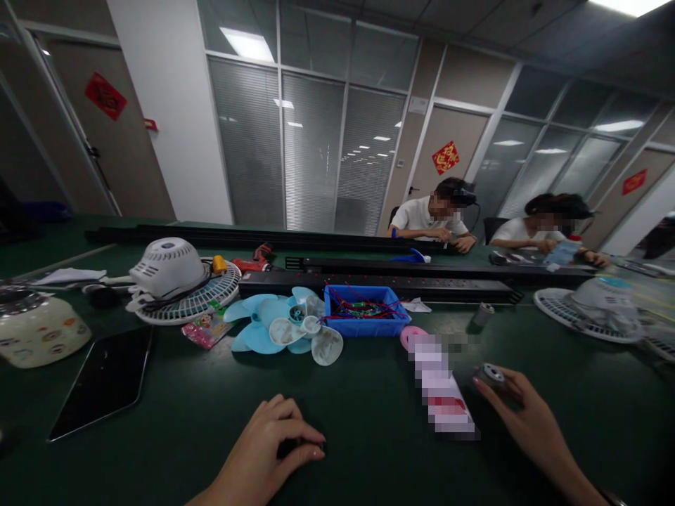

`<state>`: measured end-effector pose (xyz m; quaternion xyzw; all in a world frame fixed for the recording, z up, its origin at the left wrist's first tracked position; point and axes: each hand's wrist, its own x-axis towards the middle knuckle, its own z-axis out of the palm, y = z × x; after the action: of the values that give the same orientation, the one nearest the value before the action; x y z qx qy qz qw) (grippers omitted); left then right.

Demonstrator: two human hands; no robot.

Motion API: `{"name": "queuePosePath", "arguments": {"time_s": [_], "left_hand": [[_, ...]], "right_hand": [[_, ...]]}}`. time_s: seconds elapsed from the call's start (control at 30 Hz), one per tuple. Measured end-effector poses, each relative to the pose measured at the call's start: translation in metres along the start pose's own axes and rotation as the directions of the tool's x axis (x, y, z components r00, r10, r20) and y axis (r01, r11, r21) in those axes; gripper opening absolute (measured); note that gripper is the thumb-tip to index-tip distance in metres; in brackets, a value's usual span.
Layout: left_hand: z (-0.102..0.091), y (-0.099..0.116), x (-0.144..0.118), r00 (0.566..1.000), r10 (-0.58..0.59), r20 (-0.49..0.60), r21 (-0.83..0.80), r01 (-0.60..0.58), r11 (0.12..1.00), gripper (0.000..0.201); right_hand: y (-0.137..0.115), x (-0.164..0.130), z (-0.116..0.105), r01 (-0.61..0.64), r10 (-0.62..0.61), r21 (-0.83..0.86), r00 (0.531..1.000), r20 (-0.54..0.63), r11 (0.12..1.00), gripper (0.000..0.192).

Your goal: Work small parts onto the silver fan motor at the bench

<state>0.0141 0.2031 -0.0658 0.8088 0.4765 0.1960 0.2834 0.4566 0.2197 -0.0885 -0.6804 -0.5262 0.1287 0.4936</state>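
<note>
The right hand (530, 416) has a dark wristband (612, 497).

A single head-worn camera looks forward and down from above and behind the fingers of the left hand (268, 439) and right hand (527, 411), which lie close to it in the lower part of the view. Around the fingers spreads the green tabletop (369, 457); farther beyond them come a blue plastic bin (366, 327), a seated co-worker (422, 214) and a glass partition (311, 147). The wide view reaches up to a ceiling lamp (630, 5), high beyond the right fingers, and the far wall's lines slope down rightward.
</note>
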Motion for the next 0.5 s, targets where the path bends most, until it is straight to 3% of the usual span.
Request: {"name": "queuePosePath", "arguments": {"time_s": [0.1, 0.17, 0.23, 0.3, 0.37, 0.4, 0.43, 0.5], "left_hand": [[-0.001, 0.001, 0.0, 1.0, -0.004, 0.005, -0.001, 0.004, 1.0, 0.02], [-0.001, 0.001, 0.001, 1.0, 0.003, -0.004, -0.013, -0.003, 1.0, 0.022], [-0.001, 0.0, 0.001, 0.999, -0.004, -0.039, -0.04, 0.003, 0.999, 0.026], [-0.002, 0.001, 0.0, 0.995, -0.032, -0.098, -0.078, 0.025, 0.997, 0.032], [-0.002, 0.003, -0.001, 0.986, -0.071, -0.154, -0.113, 0.053, 0.992, 0.038], [-0.002, 0.005, -0.002, 0.981, -0.087, -0.174, -0.128, 0.065, 0.99, 0.04], [-0.003, 0.006, -0.002, 0.977, -0.099, -0.189, -0.142, 0.072, 0.987, 0.043], [-0.004, 0.009, -0.004, 0.971, -0.101, -0.218, -0.17, 0.065, 0.983, 0.046]], "right_hand": [[0.012, 0.002, 0.003, -0.027, 0.026, 0.008, 0.997, 0.07, 1.0, 0.064], [0.006, -0.001, 0.001, 0.021, -0.02, -0.059, 1.0, 0.019, 0.998, 0.071], [-0.011, -0.008, -0.001, 0.131, -0.158, -0.204, 0.98, -0.122, 0.97, 0.077], [-0.041, -0.023, 0.0, 0.275, -0.349, -0.339, 0.92, -0.178, 0.899, 0.068], [-0.078, -0.045, 0.009, 0.454, -0.486, -0.347, 0.874, -0.005, 0.821, 0.046], [-0.098, -0.058, 0.018, 0.543, -0.521, -0.287, 0.839, 0.154, 0.789, 0.035], [-0.117, -0.071, 0.028, 0.595, -0.513, -0.207, 0.788, 0.34, 0.777, 0.032], [-0.147, -0.097, 0.053, 0.644, -0.499, -0.069, 0.651, 0.572, 0.762, 0.036]]}}
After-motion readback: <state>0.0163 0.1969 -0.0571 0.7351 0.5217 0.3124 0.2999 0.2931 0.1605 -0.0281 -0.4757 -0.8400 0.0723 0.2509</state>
